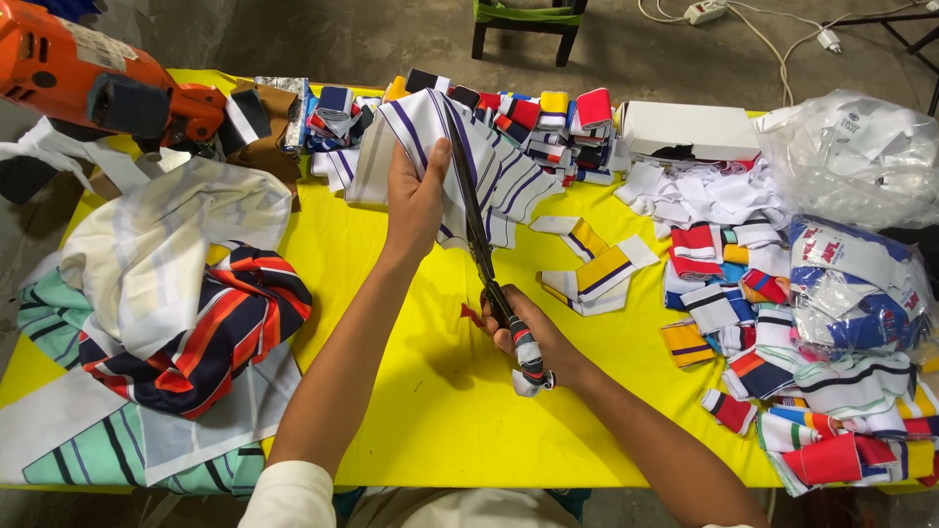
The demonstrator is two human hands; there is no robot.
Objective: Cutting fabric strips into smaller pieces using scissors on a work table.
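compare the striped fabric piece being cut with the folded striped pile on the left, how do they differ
The white fabric piece has thin purple stripes; the folded pile has broad red, navy and white ones. The piece is held up by the left hand against the scissors worked by the right hand; the pile lies untouched. Both are striped cloth.

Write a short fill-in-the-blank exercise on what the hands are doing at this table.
1. The right hand works a pair of ____ with wrapped handles.
2. The left hand holds up white fabric with ____ stripes.
3. The table has a ____ cover.
4. The orange power tool lies at the table's far ____ corner.

Missing words: scissors; purple; yellow; left
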